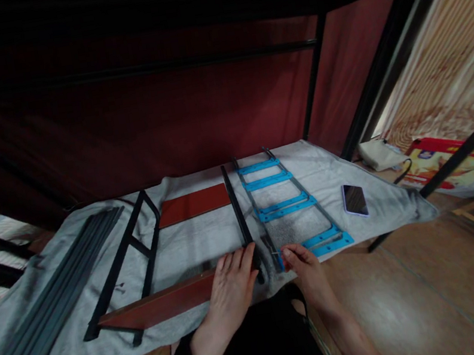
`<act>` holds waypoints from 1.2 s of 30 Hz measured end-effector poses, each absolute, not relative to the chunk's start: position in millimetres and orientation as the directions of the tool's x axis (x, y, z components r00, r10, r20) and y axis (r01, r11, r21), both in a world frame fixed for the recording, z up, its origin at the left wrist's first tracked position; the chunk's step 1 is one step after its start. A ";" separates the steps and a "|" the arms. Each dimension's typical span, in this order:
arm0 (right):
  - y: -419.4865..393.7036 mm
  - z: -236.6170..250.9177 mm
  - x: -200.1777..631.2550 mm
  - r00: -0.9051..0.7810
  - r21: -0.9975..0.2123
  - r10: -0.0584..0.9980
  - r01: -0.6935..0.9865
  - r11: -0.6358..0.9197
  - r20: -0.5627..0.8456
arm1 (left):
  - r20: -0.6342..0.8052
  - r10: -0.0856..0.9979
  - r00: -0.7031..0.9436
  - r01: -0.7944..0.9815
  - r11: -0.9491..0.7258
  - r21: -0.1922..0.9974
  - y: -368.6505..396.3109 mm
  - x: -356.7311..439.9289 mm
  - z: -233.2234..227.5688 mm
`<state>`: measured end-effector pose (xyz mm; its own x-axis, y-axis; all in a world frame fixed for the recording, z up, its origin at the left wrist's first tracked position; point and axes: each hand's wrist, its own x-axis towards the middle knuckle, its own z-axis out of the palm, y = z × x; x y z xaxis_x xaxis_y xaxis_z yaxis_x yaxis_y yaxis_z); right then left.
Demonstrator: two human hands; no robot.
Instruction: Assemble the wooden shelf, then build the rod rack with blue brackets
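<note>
A small frame lies on the grey cloth: two black metal side frames [110,285] joined by a reddish-brown board [162,303] at the near end and an orange-brown board [194,204] at the far end. My left hand [231,281] is closed over the near end of the right side frame, by the corner of the near board. To its right, my right hand [300,261] pinches a thin metal piece [276,253], too small to name for certain. Beside that hand lies a rack of grey rods with blue plastic crosspieces [288,210].
Several grey metal tubes [56,292] lie on the left of the cloth [211,239]. A phone [355,200] rests at the right. Black posts [315,76] and a red panel [155,124] stand behind. A red and yellow box [457,162] is on the floor at right.
</note>
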<state>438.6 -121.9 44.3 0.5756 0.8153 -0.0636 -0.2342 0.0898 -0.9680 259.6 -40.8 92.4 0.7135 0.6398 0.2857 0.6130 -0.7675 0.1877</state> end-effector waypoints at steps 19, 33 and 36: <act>-81.5 42.5 425.3 0.484 -0.961 0.875 -0.236 0.143 0.011 | 0.337 0.627 0.702 0.637 -0.765 0.096 -32.8 265.2 85.3; -74.8 41.4 421.8 0.417 -0.967 0.909 -0.225 0.117 0.013 | 0.128 0.757 0.640 0.726 -0.651 0.223 -26.7 266.7 103.4; -72.8 41.2 425.9 0.393 -0.978 0.919 -0.177 0.115 0.037 | 0.082 0.743 0.665 0.702 -0.658 0.271 -21.4 267.1 107.6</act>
